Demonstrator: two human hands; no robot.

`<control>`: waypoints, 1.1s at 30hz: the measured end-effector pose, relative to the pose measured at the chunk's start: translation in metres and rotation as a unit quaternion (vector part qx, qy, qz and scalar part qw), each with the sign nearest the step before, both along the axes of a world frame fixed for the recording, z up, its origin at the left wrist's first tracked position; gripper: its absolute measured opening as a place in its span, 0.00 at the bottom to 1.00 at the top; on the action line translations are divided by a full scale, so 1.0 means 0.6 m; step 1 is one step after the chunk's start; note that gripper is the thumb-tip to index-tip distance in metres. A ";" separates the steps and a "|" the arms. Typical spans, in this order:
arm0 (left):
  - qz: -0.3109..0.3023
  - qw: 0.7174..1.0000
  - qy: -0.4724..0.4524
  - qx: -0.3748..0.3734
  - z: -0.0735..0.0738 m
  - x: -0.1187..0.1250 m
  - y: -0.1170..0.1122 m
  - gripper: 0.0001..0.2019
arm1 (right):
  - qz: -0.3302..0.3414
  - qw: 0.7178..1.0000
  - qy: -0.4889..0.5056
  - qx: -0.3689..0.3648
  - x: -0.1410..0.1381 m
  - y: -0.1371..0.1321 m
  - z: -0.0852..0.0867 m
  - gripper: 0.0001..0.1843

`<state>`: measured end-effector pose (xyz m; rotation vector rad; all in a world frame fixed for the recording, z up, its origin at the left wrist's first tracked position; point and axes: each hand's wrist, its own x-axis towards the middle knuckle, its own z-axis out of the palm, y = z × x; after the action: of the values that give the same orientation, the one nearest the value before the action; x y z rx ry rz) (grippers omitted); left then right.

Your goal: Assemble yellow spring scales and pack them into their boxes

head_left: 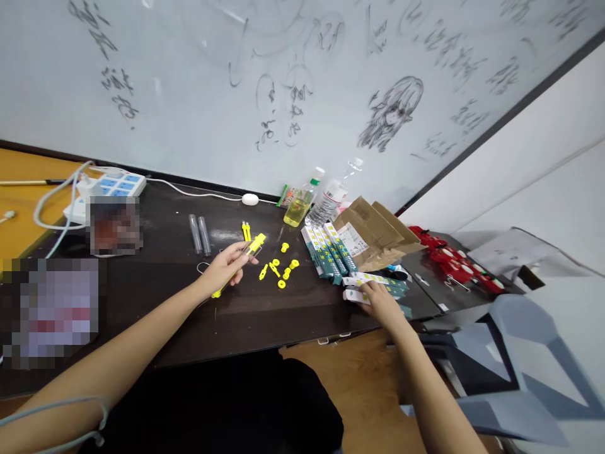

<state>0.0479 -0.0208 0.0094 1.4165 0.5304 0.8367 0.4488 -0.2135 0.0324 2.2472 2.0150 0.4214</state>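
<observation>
My left hand (229,268) is closed around a yellow plastic device with a clear tube-like body (256,244); its yellow lower end shows below the hand. On the dark table just to its right lie several small yellow plastic parts (286,273), some of them ring- or spool-shaped. Two yellow rods (246,231) lie behind the hand, and two clear tubes (199,234) to its left. My right hand (378,301) has its fingers closed on a narrow white-and-green box (355,296) at the right; the fingertips are partly hidden. Similar boxes (329,251) lie side by side behind it.
An opened cardboard box (373,230), a water bottle (326,202) and a bottle of yellow liquid (299,208) stand near the whiteboard (189,94). A power strip (118,185) with white cables sits at back left. A grey chair (529,353) is at right.
</observation>
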 end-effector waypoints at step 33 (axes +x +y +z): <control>0.222 0.902 0.211 0.304 0.035 -0.043 0.002 0.18 | 0.168 0.534 0.817 -0.138 -0.422 0.281 -0.006 0.36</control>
<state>0.0218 -0.0194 0.0301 2.1233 1.0106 1.1220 0.1956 -0.0447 0.0285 1.7470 2.4010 -2.7467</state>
